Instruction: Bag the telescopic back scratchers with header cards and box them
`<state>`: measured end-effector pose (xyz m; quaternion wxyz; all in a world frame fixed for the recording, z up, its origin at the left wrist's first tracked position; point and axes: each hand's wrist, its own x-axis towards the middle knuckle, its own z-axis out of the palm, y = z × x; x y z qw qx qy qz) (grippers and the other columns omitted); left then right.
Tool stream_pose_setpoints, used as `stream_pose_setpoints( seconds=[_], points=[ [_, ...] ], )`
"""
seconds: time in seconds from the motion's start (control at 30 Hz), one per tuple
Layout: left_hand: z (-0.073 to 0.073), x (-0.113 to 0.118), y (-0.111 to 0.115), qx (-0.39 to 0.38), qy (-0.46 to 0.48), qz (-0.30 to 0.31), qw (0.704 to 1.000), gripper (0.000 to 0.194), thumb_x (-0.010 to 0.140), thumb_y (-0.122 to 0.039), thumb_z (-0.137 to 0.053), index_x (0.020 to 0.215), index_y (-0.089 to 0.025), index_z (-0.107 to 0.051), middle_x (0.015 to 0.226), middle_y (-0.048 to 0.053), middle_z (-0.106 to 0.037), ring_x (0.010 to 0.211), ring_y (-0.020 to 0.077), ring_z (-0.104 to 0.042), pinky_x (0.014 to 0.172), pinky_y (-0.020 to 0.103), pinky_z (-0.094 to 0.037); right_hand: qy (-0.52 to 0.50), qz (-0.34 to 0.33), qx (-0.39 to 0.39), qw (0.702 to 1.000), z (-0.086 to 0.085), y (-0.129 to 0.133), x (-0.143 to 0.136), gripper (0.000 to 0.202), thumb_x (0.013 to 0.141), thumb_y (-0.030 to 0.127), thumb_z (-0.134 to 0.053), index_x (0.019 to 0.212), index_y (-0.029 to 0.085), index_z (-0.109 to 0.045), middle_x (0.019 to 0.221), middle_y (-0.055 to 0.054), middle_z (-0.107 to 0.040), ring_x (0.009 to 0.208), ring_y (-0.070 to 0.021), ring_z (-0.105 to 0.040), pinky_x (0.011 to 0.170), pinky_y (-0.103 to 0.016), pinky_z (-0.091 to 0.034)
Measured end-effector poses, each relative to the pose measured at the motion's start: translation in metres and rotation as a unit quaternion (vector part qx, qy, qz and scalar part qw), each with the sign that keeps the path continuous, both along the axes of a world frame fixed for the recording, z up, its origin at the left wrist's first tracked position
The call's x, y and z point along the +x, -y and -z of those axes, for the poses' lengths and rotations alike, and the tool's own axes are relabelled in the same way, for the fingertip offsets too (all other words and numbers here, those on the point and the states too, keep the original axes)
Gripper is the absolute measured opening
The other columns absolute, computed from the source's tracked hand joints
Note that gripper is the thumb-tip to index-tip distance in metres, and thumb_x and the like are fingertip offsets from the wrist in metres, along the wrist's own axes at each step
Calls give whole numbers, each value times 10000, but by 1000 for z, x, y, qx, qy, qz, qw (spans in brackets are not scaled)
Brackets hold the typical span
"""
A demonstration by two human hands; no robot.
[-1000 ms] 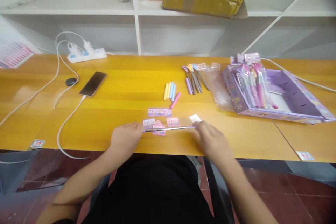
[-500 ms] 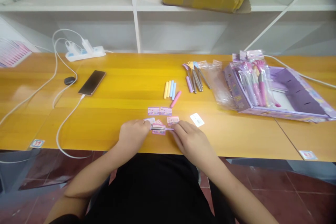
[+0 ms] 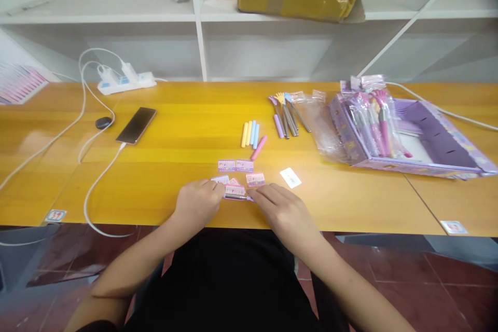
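My left hand (image 3: 199, 200) is closed around one end of a thin metal back scratcher rod (image 3: 235, 197), close to the table's front edge. My right hand (image 3: 283, 208) pinches the other end, where a bit of purple shows; the fingers hide both tips. A small pink printed card (image 3: 235, 190) lies right behind the rod, with another pink card (image 3: 255, 180) by my right fingertips. Two purple cards (image 3: 235, 166) lie farther back. Beyond them are yellow and blue handle sleeves (image 3: 249, 134), a pink sleeve (image 3: 259, 148) and several back scratchers (image 3: 288, 116) with hand-shaped heads.
A purple display box (image 3: 451, 166) holding wrapped back scratchers (image 3: 379, 124) stands at right, beside clear plastic bags (image 3: 324, 129). A white card (image 3: 291, 177) lies right of my hands. At left are a phone (image 3: 137, 125), its cable and a power strip (image 3: 128, 83).
The rod has shifted slightly toward me, from across the pink card to its near edge. Both hands keep their hold, and the camera view has tilted a little.
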<state>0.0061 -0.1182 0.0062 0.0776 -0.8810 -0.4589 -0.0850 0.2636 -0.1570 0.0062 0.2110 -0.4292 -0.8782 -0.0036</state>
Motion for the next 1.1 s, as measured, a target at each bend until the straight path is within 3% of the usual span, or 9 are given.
stream_pose_setpoints(
  seconds=[0.13, 0.23, 0.37, 0.47, 0.57, 0.73, 1.1],
  points=[
    [1, -1, -3, 5, -4, -14, 1000, 274, 827, 13, -545, 744, -190, -710, 650, 62, -702, 589, 184, -612, 535, 355, -255, 5, -1, 74, 997, 7, 0, -3, 318, 1104, 81, -517, 1338, 147, -722, 1049, -114, -786, 909, -252, -681, 770, -394, -531],
    [-5, -22, -12, 19, -1, -29, 999, 256, 820, -4, -548, 714, -189, -689, 645, 57, -697, 589, 185, -594, 553, 356, -235, -11, 13, 115, 993, 11, -4, 24, 348, 1081, 42, -527, 1363, 136, -706, 1055, -121, -789, 946, -255, -685, 814, -395, -524],
    [-20, -97, -29, 61, 5, -77, 995, 236, 822, -56, -538, 635, -191, -585, 611, 18, -591, 612, 157, -523, 603, 340, -232, 6, 25, 196, 980, 11, -13, 121, 409, 1036, 17, -592, 1403, 176, -679, 1035, -91, -798, 943, -218, -710, 891, -369, -531],
    [-26, -160, -35, 90, -1, -127, 988, 250, 871, -81, -474, 655, -176, -554, 648, -16, -517, 652, 113, -492, 644, 313, -221, 51, 85, 284, 954, 15, -15, 199, 375, 980, 10, -658, 1255, 250, -747, 898, -24, -792, 793, -174, -693, 841, -320, -513],
    [-24, -195, -34, 116, -7, -111, 987, 266, 861, -82, -472, 614, -173, -501, 617, -25, -453, 621, 104, -426, 638, 303, -217, 38, 111, 243, 963, 24, -10, 241, 336, 972, 34, -674, 1150, 301, -776, 883, -9, -795, 816, -176, -726, 867, -312, -531],
    [-20, -199, -29, 149, -28, -93, 984, 288, 864, -52, -508, 611, -188, -486, 598, -21, -471, 610, 130, -427, 607, 302, -244, 15, 142, 209, 967, 34, 0, 243, 278, 967, 97, -736, 1132, 315, -786, 905, -10, -812, 817, -179, -756, 860, -310, -559],
    [-20, -179, -28, 96, -46, -100, 989, 258, 832, -67, -560, 608, -188, -517, 590, 5, -543, 594, 152, -483, 606, 315, -224, 21, 196, 165, 966, 35, 12, 241, 238, 1000, 141, -742, 1152, 317, -794, 972, 13, -857, 814, -177, -823, 818, -248, -609]
  ],
)
